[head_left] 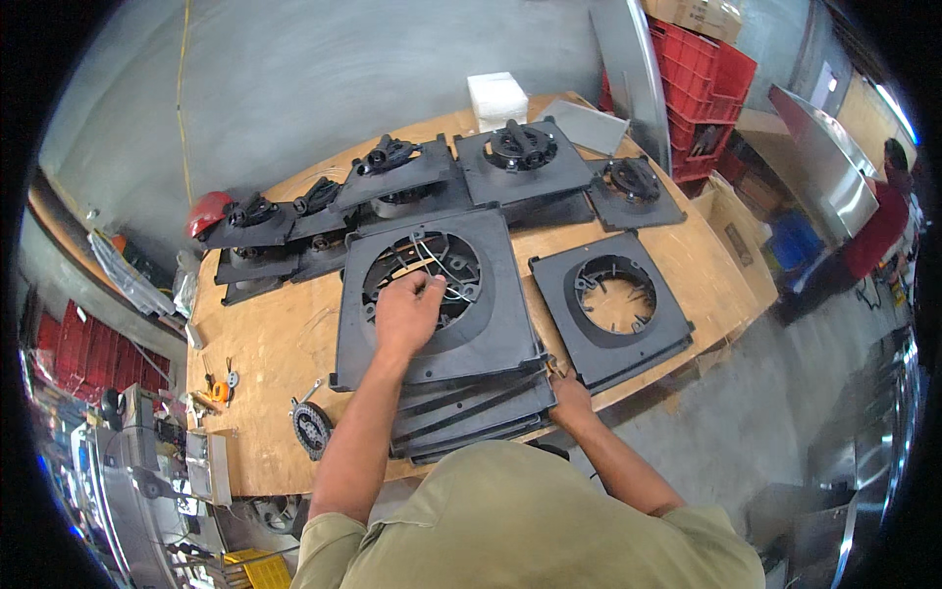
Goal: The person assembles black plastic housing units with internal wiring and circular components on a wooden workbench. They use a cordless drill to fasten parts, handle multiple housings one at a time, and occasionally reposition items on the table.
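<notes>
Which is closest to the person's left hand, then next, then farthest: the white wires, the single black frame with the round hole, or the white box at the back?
From the left hand:
1. White wires, right at the fingers, in the top frame's opening.
2. Single black frame, off to the right.
3. White box, at the table's far edge.

top frame (432,294): black square plastic panel with a round central opening, laid flat on the stack | white wires (439,267): thin strands looped across that opening | stack of frames (476,407): like black panels piled unevenly at the near table edge, lower corners fanned out
</notes>
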### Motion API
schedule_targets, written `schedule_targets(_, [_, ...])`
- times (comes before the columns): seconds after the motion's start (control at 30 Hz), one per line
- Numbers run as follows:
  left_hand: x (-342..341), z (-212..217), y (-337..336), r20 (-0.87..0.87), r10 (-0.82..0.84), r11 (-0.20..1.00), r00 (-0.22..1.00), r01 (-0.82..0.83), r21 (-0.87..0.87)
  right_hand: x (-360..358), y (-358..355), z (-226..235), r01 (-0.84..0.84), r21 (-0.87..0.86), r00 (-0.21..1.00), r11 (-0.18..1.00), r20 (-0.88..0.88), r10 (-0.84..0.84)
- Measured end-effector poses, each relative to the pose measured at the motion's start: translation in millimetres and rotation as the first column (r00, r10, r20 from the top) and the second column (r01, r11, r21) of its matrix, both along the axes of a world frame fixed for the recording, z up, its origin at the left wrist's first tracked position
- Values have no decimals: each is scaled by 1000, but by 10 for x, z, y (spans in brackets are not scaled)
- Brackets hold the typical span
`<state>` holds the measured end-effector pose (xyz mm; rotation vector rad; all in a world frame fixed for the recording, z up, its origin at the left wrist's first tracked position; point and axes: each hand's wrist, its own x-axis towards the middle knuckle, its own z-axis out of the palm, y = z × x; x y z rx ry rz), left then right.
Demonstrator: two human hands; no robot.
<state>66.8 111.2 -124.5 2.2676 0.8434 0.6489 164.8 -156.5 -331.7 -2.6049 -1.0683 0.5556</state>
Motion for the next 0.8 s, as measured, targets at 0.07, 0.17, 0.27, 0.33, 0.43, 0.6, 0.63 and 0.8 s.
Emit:
schedule_targets(0.07, [-12,-14,-9,32,6,1000,999,-7,9,-11,20,-33,78,43,997,996,-21,-77])
schedule_targets(0.17, [-64,-34,-5,29,-5,1000,1000,5,12,-65,30,-39,187,11,982,982,-20,-187])
schedule_targets(0.27, [-92,-35,-11,27,-5,1000,1000,5,-25,-118,30,-32,190,-34,981,981,32,-189])
schedule_targets(0.33, [-93,-27,-25,30,6,999,1000,-5,-46,-131,16,-32,163,-34,987,986,24,-162])
schedule_targets(0.43, [-99,-7,-30,6,-4,995,1000,4,-97,-128,-46,-34,173,-90,983,981,82,-165])
schedule_targets(0.6, [-121,-21,-31,23,-11,999,1000,12,-49,-180,-245,16,85,-151,991,985,118,-68])
schedule_targets(0.63, [-119,-29,-29,23,-13,999,1000,14,-42,-204,-301,31,71,-179,993,981,104,-53])
schedule_targets(0.8, [-95,3,-51,9,10,998,1000,-9,-62,-284,-523,132,65,-191,996,979,65,-54])
